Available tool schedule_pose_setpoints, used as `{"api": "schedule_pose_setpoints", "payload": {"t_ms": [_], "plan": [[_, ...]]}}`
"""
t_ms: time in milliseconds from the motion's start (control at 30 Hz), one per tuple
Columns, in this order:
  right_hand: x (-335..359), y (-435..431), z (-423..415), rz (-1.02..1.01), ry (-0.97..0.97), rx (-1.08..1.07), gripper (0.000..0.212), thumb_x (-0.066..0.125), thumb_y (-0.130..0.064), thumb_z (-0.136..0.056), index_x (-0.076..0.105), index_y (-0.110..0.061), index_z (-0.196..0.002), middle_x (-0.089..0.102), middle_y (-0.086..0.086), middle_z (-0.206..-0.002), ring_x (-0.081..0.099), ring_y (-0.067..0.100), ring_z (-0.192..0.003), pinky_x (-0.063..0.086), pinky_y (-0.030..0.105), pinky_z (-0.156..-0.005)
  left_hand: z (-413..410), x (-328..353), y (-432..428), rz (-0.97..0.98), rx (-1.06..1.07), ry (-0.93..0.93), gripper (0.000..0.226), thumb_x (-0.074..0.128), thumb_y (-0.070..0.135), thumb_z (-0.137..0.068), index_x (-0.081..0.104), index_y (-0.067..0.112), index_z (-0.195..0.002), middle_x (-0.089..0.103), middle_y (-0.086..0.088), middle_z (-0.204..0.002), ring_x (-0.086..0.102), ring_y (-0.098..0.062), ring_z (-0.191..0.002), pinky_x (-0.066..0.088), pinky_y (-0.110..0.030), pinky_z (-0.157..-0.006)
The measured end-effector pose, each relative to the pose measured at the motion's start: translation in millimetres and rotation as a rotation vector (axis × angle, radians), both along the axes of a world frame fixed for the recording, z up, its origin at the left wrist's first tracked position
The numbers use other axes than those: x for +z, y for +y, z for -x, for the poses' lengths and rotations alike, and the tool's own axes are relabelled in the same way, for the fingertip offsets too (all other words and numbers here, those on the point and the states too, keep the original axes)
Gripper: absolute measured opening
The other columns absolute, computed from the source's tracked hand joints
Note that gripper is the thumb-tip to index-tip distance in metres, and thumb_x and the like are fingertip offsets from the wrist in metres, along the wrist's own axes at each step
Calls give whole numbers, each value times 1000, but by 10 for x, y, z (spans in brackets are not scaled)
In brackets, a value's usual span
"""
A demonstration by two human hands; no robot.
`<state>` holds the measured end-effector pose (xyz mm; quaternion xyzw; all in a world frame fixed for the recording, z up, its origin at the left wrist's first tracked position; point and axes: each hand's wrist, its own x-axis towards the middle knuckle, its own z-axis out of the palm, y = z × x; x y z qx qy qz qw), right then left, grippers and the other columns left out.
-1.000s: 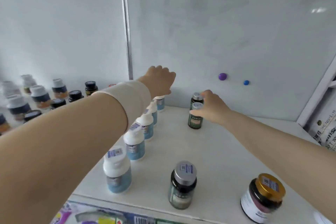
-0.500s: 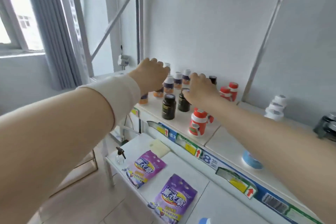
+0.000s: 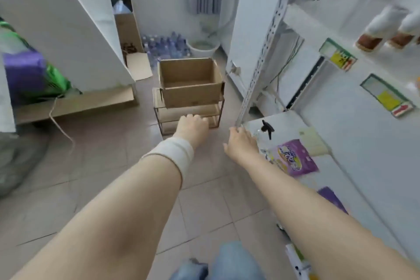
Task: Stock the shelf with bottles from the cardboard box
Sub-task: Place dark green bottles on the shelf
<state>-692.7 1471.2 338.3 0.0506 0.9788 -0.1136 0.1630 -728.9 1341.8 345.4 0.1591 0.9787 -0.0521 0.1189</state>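
- Since half a second ago we have turned away from the shelf point(image 3: 372, 143) and its bottles point(image 3: 384, 22); both arms now reach down toward the floor.
- Our left hand point(image 3: 192, 126) is loosely curled and holds nothing, just below the cardboard box point(image 3: 191, 84).
- Our right hand point(image 3: 242, 141) is relaxed and holds nothing, at the shelf's lower corner.
- The box sits open on a small wire rack point(image 3: 168, 113).

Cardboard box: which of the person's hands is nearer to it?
Left. The left hand hovers just in front of the cardboard box; the right hand is further right, by the shelf.

Small shop or stockroom, tbh: price tags point(image 3: 338, 58) are stuck along metal shelving point(image 3: 266, 41), bottled water point(image 3: 166, 45) is stacked on the floor point(image 3: 91, 188).
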Motion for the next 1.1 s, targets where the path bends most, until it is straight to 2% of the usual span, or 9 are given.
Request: {"api": "schedule_pose_setpoints", "payload": {"t_ms": [100,200,433,600,700,800,1100], "plan": [[-626,-288,113,-19,-181,57,49,48,-30,-94,35,-11,-137,39,13,-140,36,30,-132,32,40,-106,61,-673,-260,12,74,-130,31,39,10,-93,48,6,-123,54,-15,-127,49,-33,-119,40,-40,-96],[-1045,-399,374,-18,-277,117,47,46,-27,-94,35,-10,-137,40,13,-140,36,30,-131,31,39,-106,273,-1149,-409,7,129,-252,31,44,14,-92,48,8,-122,54,-13,-126,49,-32,-118,39,-38,-96],[-1473,-196,1552,-82,-371,234,43,45,-27,-94,38,-9,-132,44,12,-135,38,29,-128,31,37,-106,1204,-1589,-599,15,286,-458,31,45,16,-92,49,10,-122,55,-11,-125,51,-30,-117,39,-35,-95],[-1551,-252,2547,-132,-397,329,43,44,-26,-95,37,-9,-134,44,12,-136,38,29,-129,32,37,-106,2119,-1598,-607,-63,357,-478,35,47,20,-92,46,9,-126,53,-12,-127,49,-30,-118,38,-36,-97],[-1567,-416,3099,-132,-399,397,42,42,-26,-95,38,-8,-133,44,13,-135,39,30,-128,32,38,-105,2626,-1629,-680,-60,364,-453,32,45,16,-92,47,9,-123,54,-12,-126,49,-31,-117,39,-36,-96],[-1631,-593,3685,-120,-383,435,41,42,-27,-95,40,-9,-131,45,13,-134,39,30,-127,32,39,-105,3194,-1693,-784,-65,371,-447,33,45,21,-94,46,8,-125,53,-13,-128,49,-32,-119,39,-37,-96],[-1774,-912,5404,-98,-409,313,46,42,-29,-95,36,-10,-136,44,11,-137,40,28,-128,34,36,-104,4955,-1912,-1069,-114,298,-482,32,46,20,-94,48,8,-123,54,-14,-127,50,-32,-119,40,-38,-95]]}}
